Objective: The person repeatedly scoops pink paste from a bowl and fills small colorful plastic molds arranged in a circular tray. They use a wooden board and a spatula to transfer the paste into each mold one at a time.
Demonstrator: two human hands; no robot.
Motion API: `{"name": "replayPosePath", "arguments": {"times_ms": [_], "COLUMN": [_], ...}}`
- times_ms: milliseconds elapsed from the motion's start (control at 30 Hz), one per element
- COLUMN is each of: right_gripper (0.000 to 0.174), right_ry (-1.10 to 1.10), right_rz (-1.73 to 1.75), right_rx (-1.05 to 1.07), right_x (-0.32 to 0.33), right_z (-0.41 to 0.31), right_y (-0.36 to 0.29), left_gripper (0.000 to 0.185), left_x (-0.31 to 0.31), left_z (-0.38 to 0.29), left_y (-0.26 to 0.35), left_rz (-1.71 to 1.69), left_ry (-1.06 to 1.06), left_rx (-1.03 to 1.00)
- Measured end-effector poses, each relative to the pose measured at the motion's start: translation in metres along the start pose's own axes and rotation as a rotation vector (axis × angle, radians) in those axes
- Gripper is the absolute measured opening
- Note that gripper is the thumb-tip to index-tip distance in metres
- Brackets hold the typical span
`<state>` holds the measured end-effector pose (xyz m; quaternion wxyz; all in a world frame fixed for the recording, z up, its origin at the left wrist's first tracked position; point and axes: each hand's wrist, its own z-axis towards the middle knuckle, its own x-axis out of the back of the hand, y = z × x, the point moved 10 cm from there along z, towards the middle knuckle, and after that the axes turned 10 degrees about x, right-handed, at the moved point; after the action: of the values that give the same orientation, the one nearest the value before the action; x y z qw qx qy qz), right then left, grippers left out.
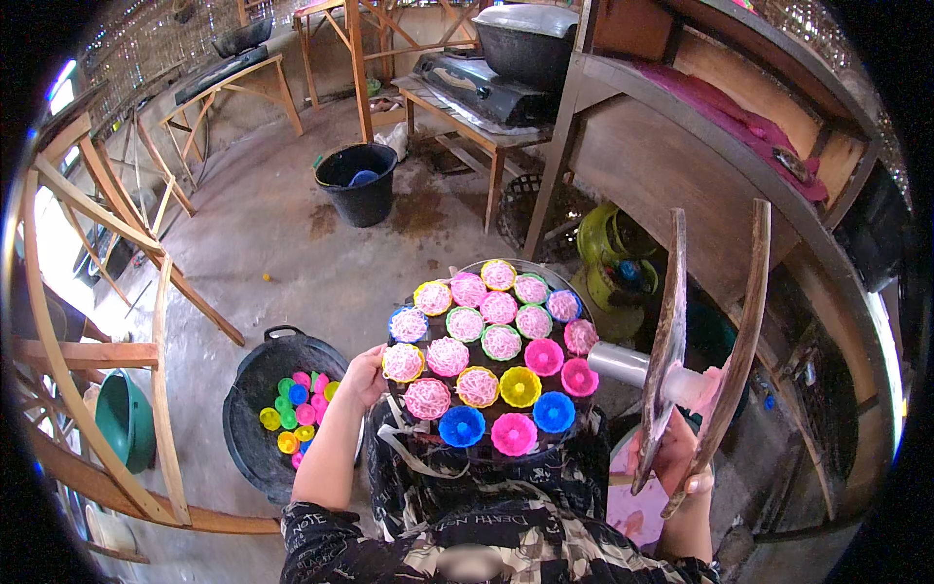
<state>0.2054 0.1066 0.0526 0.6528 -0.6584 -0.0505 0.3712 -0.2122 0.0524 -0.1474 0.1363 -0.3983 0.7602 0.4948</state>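
Observation:
On my lap rests a round tray (562,276) of small fluted plastic cups. Many cups hold pink-and-white noodle-like strands, such as the yellow-rimmed one (403,362). Several near the front and right show bare insides, among them a blue cup (462,426) and a pink cup (514,434). My left hand (367,378) grips the tray's left edge. In my right hand (673,447) is a hand press with two long wooden handles (737,343) and a metal cylinder (619,363). Pink dough (706,390) bulges between the handles. The cylinder's far end meets the cups at the tray's right side.
A black basin (244,431) with loose coloured cups stands left. Below my right hand is a container of pink dough (635,504). Ahead are a black bucket (357,186), a stove (474,87) with a pot (525,47), and green gas cylinders (609,255). Wooden frames (164,365) flank the left.

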Motion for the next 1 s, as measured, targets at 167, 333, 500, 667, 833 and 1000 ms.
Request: {"name": "replayPosePath", "arguments": {"times_ms": [167, 333, 500, 667, 833, 1000], "right_gripper": [0.118, 0.110, 0.101, 0.106, 0.105, 0.099], "right_ry": [-0.030, -0.122, -0.151, -0.064, -0.099, -0.268], "right_rz": [-0.010, -0.009, 0.019, -0.036, -0.029, 0.030], "right_rx": [-0.022, -0.041, -0.094, -0.190, -0.211, -0.227], "right_x": [-0.004, -0.016, -0.025, -0.021, -0.022, -0.034], "right_z": [-0.001, -0.005, -0.014, -0.017, -0.014, -0.007], "right_y": [0.009, 0.021, 0.029, 0.039, 0.041, 0.036], "left_gripper": [0.028, 0.029, 0.025, 0.019, 0.031, 0.066], "left_x": [0.000, -0.010, 0.002, 0.011, 0.006, -0.094], "left_z": [0.023, 0.049, 0.077, 0.084, 0.060, -0.008], "left_y": [0.010, 0.017, 0.029, 0.027, 0.040, 0.129], "left_rz": [0.116, 0.224, 0.230, 0.156, 0.479, 1.061], "left_ry": [-0.044, -0.121, -0.086, -0.039, 0.086, 0.185], "left_rx": [0.074, 0.153, 0.190, 0.143, 0.138, -0.417]}}
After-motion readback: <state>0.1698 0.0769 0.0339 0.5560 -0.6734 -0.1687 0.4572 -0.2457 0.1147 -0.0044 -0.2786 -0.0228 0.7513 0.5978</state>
